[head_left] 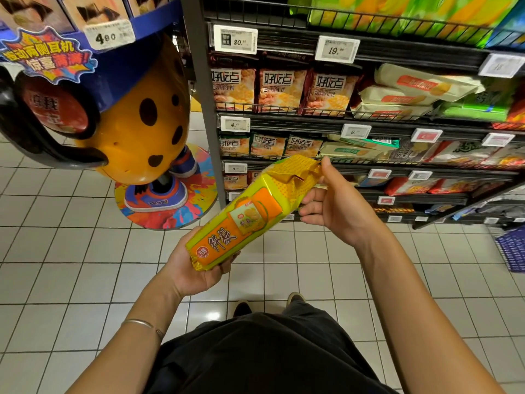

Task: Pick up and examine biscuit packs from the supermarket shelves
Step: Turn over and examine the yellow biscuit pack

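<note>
One pack (250, 211) is off the shelves (284, 120) and held in the air in front of the person, above the tiled floor (85, 251), so the picking-up part looks done for this item and the examining appears to be under way. The left hand (193, 268) cups the near end from below, its fingers curled up round the pack's edge. The right hand (338, 206) grips the far end, thumb pressed on the crimped seal and fingers curled underneath. The pack lies on a slant between the two hands, near end low and far end raised towards the shelves, with its orange label face up towards the camera (the printed side is in plain sight; the back and the underside are hidden). My reading is that the front has been looked at and the other faces remain to be checked, which would call for a turn of the pack between both hands. After that it would need to go back on a shelf. The task speaks of packs in the plural, and many more stand on the racks ahead, beside a mascot display (136, 123), so most of the work likely lies ahead.
</note>
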{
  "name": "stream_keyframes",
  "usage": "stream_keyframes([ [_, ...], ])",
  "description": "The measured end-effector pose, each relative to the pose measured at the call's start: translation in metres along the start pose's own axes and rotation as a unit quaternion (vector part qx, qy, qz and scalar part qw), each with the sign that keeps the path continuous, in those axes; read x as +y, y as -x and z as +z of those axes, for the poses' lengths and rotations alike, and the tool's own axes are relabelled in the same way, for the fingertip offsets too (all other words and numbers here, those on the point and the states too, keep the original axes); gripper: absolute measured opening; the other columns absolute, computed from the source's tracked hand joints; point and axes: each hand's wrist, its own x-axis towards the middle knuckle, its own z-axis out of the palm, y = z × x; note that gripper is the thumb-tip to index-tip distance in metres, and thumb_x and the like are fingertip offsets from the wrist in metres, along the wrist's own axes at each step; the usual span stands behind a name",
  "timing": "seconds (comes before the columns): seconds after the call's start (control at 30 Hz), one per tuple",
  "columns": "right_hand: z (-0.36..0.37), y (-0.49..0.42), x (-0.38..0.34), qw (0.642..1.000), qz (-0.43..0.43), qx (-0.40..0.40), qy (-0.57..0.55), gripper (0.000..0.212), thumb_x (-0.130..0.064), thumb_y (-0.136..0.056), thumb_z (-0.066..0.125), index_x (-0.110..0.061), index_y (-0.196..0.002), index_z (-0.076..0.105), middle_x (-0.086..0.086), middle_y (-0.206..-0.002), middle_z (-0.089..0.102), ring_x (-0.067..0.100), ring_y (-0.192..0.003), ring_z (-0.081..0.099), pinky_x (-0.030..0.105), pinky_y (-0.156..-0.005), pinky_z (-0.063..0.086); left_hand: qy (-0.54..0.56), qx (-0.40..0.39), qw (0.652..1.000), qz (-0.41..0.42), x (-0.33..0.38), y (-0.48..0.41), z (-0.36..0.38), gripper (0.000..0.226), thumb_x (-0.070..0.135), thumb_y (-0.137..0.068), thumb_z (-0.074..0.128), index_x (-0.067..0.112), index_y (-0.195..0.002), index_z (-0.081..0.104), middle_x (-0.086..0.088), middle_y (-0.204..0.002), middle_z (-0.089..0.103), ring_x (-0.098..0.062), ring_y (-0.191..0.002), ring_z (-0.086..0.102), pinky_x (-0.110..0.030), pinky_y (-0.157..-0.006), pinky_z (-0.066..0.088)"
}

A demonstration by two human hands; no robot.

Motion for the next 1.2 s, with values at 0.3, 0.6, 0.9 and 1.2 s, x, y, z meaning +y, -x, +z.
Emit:
stream_keyframes([
  [0.3,-0.003,0.006,0.008,1.000,0.031,-0.008,-0.002,0.058,-0.071,-0.089,0.056,-0.029,-0.126,0.072,0.004,-0.127,0.074,0.026,-0.113,0.073,0.046,-0.084,0.062,-0.045,0.140,0.974,0.174,0.010,0.010,0.020,0.042,0.058,-0.086,0.067,0.023,-0.107,0.079,-0.008,-0.091,0.078,-0.024,-0.068,0.074,-0.032,-0.056,0.060],
  [0.6,-0.026,0.006,0.019,0.996,0.064,-0.008,-0.054,0.059,-0.061,-0.086,0.064,-0.027,-0.133,0.070,0.007,-0.132,0.071,0.028,-0.111,0.072,0.041,-0.078,0.064,-0.218,0.108,0.910,0.335,0.026,0.047,0.054,0.055,0.068,-0.097,0.043,0.042,-0.142,0.058,-0.005,-0.132,0.072,-0.025,-0.101,0.077,-0.039,-0.064,0.061],
  [0.9,-0.035,-0.006,0.042,0.982,0.155,0.044,-0.102,0.042,-0.051,-0.096,0.061,-0.015,-0.100,0.083,0.012,-0.097,0.080,0.027,-0.075,0.078,0.034,-0.054,0.061,-0.288,0.111,0.871,0.382,0.043,0.069,0.098,0.034,0.035,-0.108,0.049,0.021,-0.138,0.050,-0.016,-0.123,0.074,-0.034,-0.085,0.078,-0.041,-0.058,0.065],
  [1.2,-0.037,-0.007,0.060,0.973,0.218,-0.002,-0.069,0.052,-0.054,-0.088,0.064,-0.007,-0.108,0.076,0.019,-0.088,0.075,0.031,-0.063,0.074,0.029,-0.043,0.057,-0.332,0.154,0.868,0.334,0.047,0.065,0.119,0.038,0.047,-0.106,0.049,0.015,-0.125,0.058,-0.018,-0.103,0.079,-0.034,-0.077,0.080,-0.042,-0.061,0.066],
])
